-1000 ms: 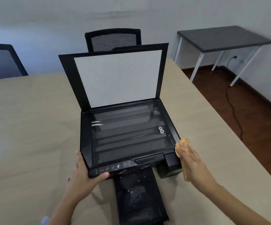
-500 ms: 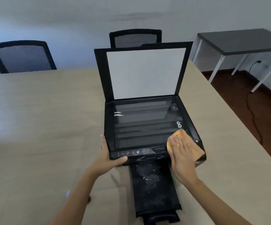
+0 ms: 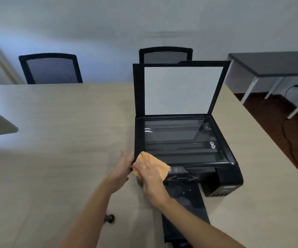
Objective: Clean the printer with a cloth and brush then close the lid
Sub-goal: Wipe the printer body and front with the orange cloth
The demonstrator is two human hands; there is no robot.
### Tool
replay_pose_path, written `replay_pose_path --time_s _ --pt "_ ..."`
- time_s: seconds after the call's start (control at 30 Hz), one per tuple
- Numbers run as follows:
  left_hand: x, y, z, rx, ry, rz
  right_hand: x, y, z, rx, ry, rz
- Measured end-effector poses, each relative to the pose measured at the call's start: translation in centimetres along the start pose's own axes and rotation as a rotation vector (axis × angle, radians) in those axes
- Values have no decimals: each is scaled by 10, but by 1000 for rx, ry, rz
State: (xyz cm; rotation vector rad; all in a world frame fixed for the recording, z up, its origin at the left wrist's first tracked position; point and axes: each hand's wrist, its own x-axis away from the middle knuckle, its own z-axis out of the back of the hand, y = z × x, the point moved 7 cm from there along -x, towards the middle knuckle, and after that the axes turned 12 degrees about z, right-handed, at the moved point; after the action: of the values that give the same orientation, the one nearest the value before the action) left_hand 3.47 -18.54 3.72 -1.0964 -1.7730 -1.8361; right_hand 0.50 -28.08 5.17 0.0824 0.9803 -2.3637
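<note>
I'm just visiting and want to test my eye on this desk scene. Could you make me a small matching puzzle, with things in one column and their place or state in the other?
Things:
1. orange cleaning cloth
2. black printer scanner lid
3. left hand
4. black pull-out paper tray

States:
A. raised upright
B. pressed under the right hand at the printer's front left corner
C. extended toward the person
D. flat against the printer's left side

Pairs: 1-B, 2-A, 3-D, 4-C
</note>
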Motion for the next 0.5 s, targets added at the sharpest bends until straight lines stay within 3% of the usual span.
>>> replay_pose_path --time_s 0.13,0.2,0.27,0.4,0.5 --pt "11 -11 19 324 134 -101 4 -11 37 -464 243 -185" --pt "22 -23 10 453 91 -152 9 -20 40 -632 307 -298" --pt "35 -36 -10 634 -77 -193 10 -38 32 -664 272 -331" --pt "53 -66 -30 1134 -255 -101 17 -79 8 -732 -8 -293" --pt "48 -94 -39 1322 -282 -17 40 -66 36 -739 28 -261"
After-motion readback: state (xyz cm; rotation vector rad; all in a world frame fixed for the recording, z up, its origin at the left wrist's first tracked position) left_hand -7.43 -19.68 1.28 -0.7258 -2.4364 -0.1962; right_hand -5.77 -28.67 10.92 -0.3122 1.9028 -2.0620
